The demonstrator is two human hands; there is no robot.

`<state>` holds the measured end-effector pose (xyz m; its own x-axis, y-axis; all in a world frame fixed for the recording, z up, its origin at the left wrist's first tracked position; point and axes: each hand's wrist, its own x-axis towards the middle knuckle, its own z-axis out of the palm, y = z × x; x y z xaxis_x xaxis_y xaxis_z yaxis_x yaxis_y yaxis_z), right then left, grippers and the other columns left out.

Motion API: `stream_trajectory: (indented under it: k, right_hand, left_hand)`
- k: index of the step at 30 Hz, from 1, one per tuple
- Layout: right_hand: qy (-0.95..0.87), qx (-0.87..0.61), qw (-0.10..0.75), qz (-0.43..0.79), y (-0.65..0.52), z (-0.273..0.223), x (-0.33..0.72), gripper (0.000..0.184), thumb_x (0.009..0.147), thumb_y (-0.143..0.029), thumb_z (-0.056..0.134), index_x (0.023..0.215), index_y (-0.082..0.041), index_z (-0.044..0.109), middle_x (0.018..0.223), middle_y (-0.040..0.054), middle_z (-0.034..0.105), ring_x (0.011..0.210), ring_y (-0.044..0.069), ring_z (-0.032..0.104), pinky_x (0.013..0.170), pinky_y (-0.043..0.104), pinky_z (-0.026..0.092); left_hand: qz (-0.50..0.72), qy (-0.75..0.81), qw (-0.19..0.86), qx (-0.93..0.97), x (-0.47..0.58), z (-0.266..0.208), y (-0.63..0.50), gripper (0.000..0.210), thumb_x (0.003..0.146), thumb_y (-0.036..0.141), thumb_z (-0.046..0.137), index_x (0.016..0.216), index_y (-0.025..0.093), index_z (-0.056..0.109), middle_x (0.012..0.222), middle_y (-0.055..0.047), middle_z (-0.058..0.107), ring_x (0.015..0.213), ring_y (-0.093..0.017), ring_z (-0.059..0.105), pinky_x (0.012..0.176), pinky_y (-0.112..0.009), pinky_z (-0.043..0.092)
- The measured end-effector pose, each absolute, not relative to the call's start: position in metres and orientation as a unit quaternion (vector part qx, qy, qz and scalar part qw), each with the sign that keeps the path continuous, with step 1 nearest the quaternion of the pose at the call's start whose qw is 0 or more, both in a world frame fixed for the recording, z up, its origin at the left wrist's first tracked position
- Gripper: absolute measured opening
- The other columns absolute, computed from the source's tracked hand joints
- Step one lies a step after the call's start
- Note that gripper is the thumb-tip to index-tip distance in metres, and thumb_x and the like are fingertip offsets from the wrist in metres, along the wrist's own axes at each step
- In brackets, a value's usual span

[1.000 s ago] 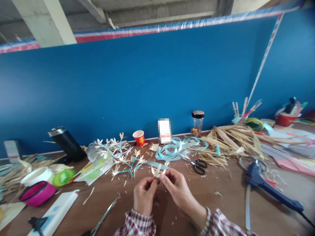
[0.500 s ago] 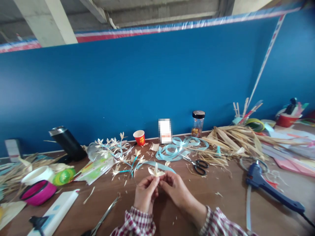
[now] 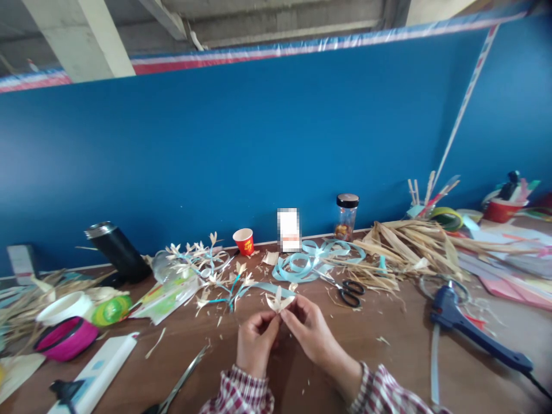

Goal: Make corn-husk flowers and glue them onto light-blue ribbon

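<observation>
A small cream flower (image 3: 279,301) with pointed petals, seemingly of dried husk, stands up between my fingertips over the table's front middle. My left hand (image 3: 257,340) is closed in a pinch at the flower's base. From the other side my right hand (image 3: 311,333) pinches it too, thumb and forefinger at the lower petals. Just beyond my hands lie a branch of similar cream flowers on blue-wrapped stems (image 3: 233,292) and a loosely coiled light blue ribbon (image 3: 297,266). The flower's lower end is hidden by my fingers.
Black-handled scissors (image 3: 351,292) lie beyond my right hand; another pair (image 3: 183,382) is at front left. A blue glue gun (image 3: 474,328) rests at right, near dried husks (image 3: 414,247). A red paper cup (image 3: 245,242), lidded jar (image 3: 346,215) and black flask (image 3: 116,250) line the back.
The flower has tilted and turned, so its petals now spread wider toward me. My left thumb has dropped lower, and my right fingers have shifted onto the flower's base.
</observation>
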<state>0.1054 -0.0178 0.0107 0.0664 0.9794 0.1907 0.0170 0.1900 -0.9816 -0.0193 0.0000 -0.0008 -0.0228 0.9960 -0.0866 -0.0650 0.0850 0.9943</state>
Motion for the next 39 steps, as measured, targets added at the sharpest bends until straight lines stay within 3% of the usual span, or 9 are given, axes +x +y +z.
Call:
stream_trajectory:
  k: [8,15,23,29,35,39]
  right_hand:
    - [-0.515,-0.453,0.572,0.45,-0.015,0.011,0.105,0.018,0.081,-0.03,0.054,0.072,-0.015,0.054,0.065,-0.0013,0.051,0.06,0.011,0.045,0.057,0.022,0.038]
    - [-0.509,-0.445,0.568,0.468,-0.015,0.009,0.106,0.017,0.082,-0.03,0.054,0.073,-0.015,0.055,0.064,-0.0024,0.05,0.058,0.01,0.043,0.054,0.021,0.036]
    - [-0.5,-0.442,0.566,0.484,-0.013,0.006,0.106,0.016,0.081,-0.03,0.054,0.077,-0.015,0.058,0.066,-0.0016,0.053,0.058,0.01,0.044,0.055,0.021,0.037]
    - [-0.495,-0.444,0.554,0.5,-0.016,0.01,0.105,0.016,0.081,-0.029,0.054,0.075,-0.014,0.058,0.062,-0.0028,0.051,0.054,0.009,0.042,0.052,0.02,0.036]
    - [-0.506,-0.458,0.57,0.458,-0.02,0.015,0.103,0.014,0.078,-0.029,0.059,0.082,-0.017,0.054,0.074,0.0009,0.058,0.066,0.013,0.054,0.061,0.023,0.045]
    - [-0.478,-0.469,0.629,0.394,-0.021,0.022,0.106,0.036,0.075,-0.026,0.062,0.108,-0.022,0.047,0.101,0.0056,0.054,0.082,0.016,0.056,0.065,0.025,0.048]
  left_hand:
    - [0.535,0.503,0.546,0.403,-0.013,0.002,-0.004,0.038,0.051,0.044,0.077,0.067,0.011,0.069,0.047,0.001,0.056,0.039,-0.007,0.042,0.036,-0.018,0.036]
    - [0.528,0.475,0.63,0.314,-0.012,0.002,0.0,0.039,0.04,0.038,0.083,0.063,0.012,0.067,0.041,0.005,0.05,0.034,-0.003,0.039,0.033,-0.013,0.032]
    - [0.507,0.459,0.649,0.334,-0.015,-0.003,0.003,0.036,0.048,0.036,0.082,0.073,0.013,0.071,0.04,0.005,0.051,0.034,-0.003,0.041,0.034,-0.013,0.032]
    - [0.512,0.464,0.633,0.349,-0.019,-0.007,0.005,0.034,0.047,0.037,0.081,0.067,0.012,0.071,0.04,0.005,0.051,0.036,-0.003,0.04,0.036,-0.014,0.032]
    - [0.52,0.464,0.614,0.371,-0.02,-0.013,0.008,0.034,0.05,0.039,0.079,0.067,0.011,0.07,0.037,0.005,0.048,0.035,-0.004,0.037,0.036,-0.016,0.028]
    - [0.512,0.486,0.591,0.39,-0.019,-0.012,0.006,0.036,0.054,0.042,0.076,0.07,0.01,0.069,0.037,0.005,0.047,0.035,-0.005,0.037,0.036,-0.017,0.027]
